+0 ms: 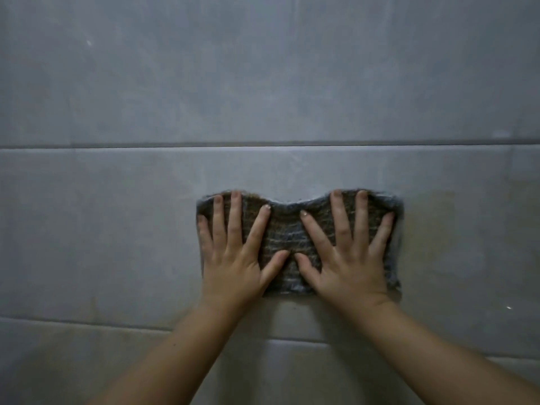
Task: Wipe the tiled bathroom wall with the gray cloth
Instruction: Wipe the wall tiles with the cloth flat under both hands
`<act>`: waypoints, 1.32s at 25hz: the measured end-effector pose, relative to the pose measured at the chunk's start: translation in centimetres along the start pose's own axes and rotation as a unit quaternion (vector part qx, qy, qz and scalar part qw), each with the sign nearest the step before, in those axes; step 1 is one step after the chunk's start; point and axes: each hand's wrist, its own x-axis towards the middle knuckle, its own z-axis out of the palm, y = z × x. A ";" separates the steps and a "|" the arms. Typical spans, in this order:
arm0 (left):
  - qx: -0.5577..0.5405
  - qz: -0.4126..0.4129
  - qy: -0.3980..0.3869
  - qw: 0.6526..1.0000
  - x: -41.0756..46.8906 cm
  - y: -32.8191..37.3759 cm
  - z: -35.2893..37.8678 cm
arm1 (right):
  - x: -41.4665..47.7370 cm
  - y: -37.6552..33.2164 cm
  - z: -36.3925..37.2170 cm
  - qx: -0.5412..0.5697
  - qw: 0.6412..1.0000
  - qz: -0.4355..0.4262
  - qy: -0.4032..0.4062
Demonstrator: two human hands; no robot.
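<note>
The cloth (287,229) lies flat against the wall (263,83), on the tile (117,229) below the upper grout line (263,145). It is pinned there by the left hand (233,255) and the right hand (349,258) side by side, thumbs nearly touching at the middle. The grip of each hand is wide: fingers straight and spread, pressing, curled round nothing. That looks to me like the main risk. The cloth is held only by pressure against an upright, smooth-looking surface, so if either palm eases off during a stroke, that half may sag or fold over, or the whole cloth may slide down and drop. The top edge dips between the two hands, where nothing presses it. Pushing upward could make that slack middle bunch and ride over the tile without cleaning it, leaving a streak. If the hands travel at different speeds or drift apart, the cloth may stretch or twist, and the fingertips at its top border could slip onto bare tile. Crossing the grout line could catch the leading edge and roll it under. A faint brownish tint (438,209) shows on the tile to the right of the cloth. Whether it is dirt or lighting I cannot tell, but light pressure would likely pass over such marks. The dim light also makes missed patches hard to spot.
</note>
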 end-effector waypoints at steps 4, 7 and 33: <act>-0.015 0.003 0.002 1.000 4.2 1.5 -0.8 | 3.2 1.6 -1.7 0.060 0.996 0.062 -0.012; -0.021 0.003 0.007 1.000 9.5 4.5 -1.1 | 5.5 7.3 -1.9 0.021 0.996 0.082 -0.002; -0.024 0.081 0.011 0.996 3.2 12.2 0.8 | -5.8 11.5 -0.4 -0.010 0.994 0.109 0.006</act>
